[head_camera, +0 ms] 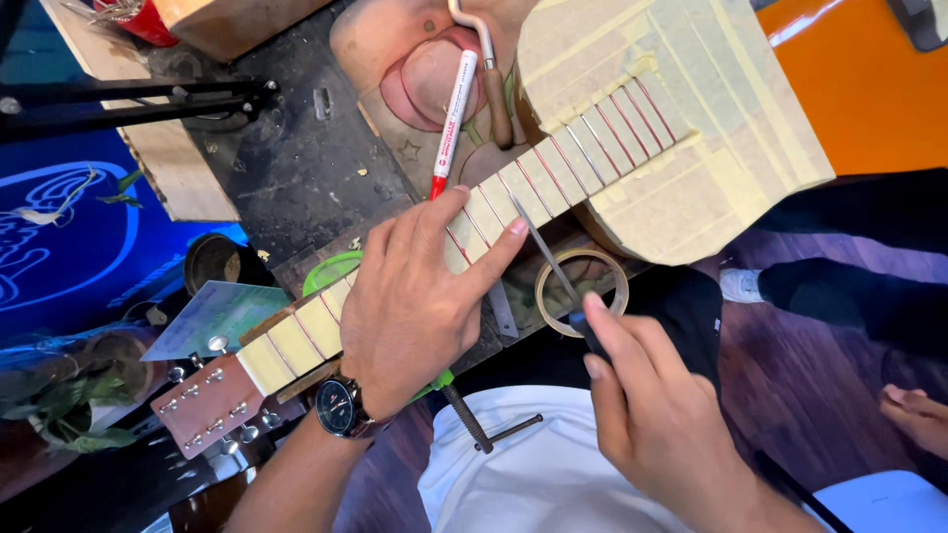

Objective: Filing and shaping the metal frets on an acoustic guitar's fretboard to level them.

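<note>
An orange guitar (pixel 869 89) lies across the workbench, its top and fretboard covered in cream masking tape so only the metal frets (pixel 592 138) show. My left hand (pixel 415 306), with a wristwatch, wraps over the taped neck (pixel 296 341) and presses on the fretboard. My right hand (pixel 652 415) grips the dark handle of a thin metal file (pixel 548 259), whose tip reaches a fret beside my left forefinger. The reddish headstock (pixel 202 405) with tuners points to the lower left.
A red-capped white marker (pixel 452 118) and a curved tool (pixel 489 69) lie on a pink pad behind the neck. A roll of masking tape (pixel 583 286) sits under the file. A green clamp (pixel 474 415) hangs below. Another person's foot (pixel 918 415) is at right.
</note>
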